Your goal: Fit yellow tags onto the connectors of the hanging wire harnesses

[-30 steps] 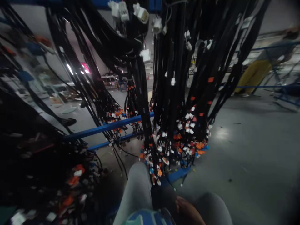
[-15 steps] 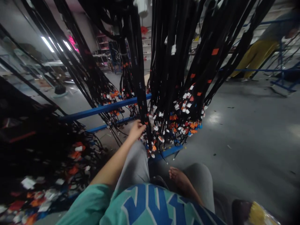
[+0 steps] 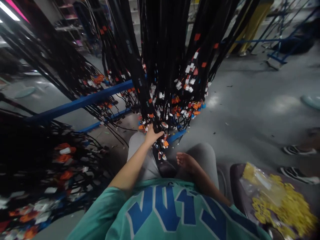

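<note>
cable bundle (image 3: 142, 88) hung ahead of knees (image 3: 207, 153); lower end half-ringed by left hand (image 3: 151, 136), closure can't be told. right hand (image 3: 186, 162) held loosely open, empty. connectors (image 3: 166, 144) best kept unpulled.

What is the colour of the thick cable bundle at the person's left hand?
The cable bundle is black, with small orange tags; the head view shows it best.
</note>
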A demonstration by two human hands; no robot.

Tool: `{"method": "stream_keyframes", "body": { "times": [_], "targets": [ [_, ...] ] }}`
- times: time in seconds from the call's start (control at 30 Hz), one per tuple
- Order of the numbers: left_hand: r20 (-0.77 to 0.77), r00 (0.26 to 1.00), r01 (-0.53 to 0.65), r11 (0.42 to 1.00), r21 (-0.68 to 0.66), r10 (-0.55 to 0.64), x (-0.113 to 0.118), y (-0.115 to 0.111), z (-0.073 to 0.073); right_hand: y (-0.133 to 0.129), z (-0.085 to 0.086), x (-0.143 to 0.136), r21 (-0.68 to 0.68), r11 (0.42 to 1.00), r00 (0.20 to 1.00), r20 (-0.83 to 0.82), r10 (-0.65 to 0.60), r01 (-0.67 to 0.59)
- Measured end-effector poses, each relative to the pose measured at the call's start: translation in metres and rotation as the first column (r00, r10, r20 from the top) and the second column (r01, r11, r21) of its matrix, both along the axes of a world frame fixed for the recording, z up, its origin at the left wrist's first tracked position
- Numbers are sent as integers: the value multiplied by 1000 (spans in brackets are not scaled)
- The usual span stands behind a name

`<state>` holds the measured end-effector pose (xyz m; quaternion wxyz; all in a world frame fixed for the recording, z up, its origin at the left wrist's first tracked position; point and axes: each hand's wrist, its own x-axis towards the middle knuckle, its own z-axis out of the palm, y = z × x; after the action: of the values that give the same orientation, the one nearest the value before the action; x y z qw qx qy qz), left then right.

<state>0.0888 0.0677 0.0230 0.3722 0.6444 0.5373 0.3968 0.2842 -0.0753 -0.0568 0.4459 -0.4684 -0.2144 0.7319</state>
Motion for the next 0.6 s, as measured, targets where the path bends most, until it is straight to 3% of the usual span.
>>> {"method": "stream_keyframes", "body": {
  "times": [0.1, 0.27, 0.37, 0.5, 0.6],
  "targets": [
    [-57, 996, 74, 997, 4, -74, 9, -17, 7, -1, 2, -6, -48, 998, 998, 47, -28, 31],
    [210, 956, 235, 962, -139, -203, 4, -40, 14, -17, 23, -12, -14, 1000, 982, 188, 20, -17],
    [354, 910, 292, 940, -175, -216, 0, -47, 12, -42, 48, -6, 14, 996, 954, 289, 76, -84],
    [417, 897, 260, 939, -227, -147, 2, -48, 3, -87, 79, 17, -21, 988, 849, 509, 145, -156],
    [411, 903, 238, 945, -225, -129, 1, -44, -3, -122, 87, 36, -93, 990, 865, 483, 139, -108]
  ]
}}
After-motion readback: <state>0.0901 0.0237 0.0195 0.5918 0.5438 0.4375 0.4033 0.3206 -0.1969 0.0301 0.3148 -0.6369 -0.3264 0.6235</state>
